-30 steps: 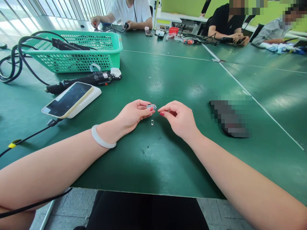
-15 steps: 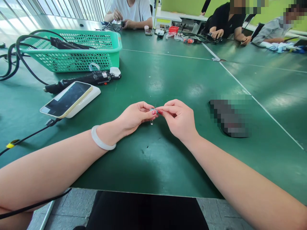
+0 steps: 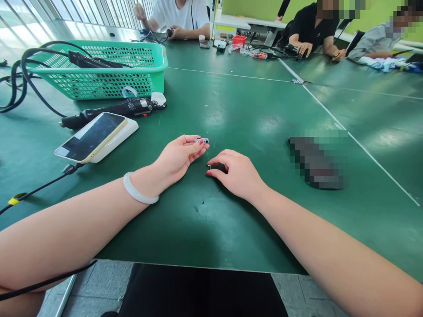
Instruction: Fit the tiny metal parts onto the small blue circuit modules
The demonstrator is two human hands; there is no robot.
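Between the thumb and fingers of my left hand (image 3: 178, 158) is a small grey metal part (image 3: 205, 141) with a dark opening at its end, held just above the table. Most of that part is hidden by the fingers. Lower and to the right, my right hand (image 3: 241, 171) has its thumb and index fingertips at opposite ends of a tiny, pale rectangular metal piece (image 3: 209, 167) at the tabletop. The fingers are closed about this piece in a pinch.
A green basket (image 3: 112, 90) with black cables stands at the left. Before it lie a black electric screwdriver (image 3: 115, 110) and a phone (image 3: 94, 136) on a white block. A blurred dark object (image 3: 317, 165) lies right. People sit across the green table (image 3: 231, 237).
My hands have parted. The left, still holding the grey part, has moved slightly up and left; the right has come down to the tiny metal piece on the table.
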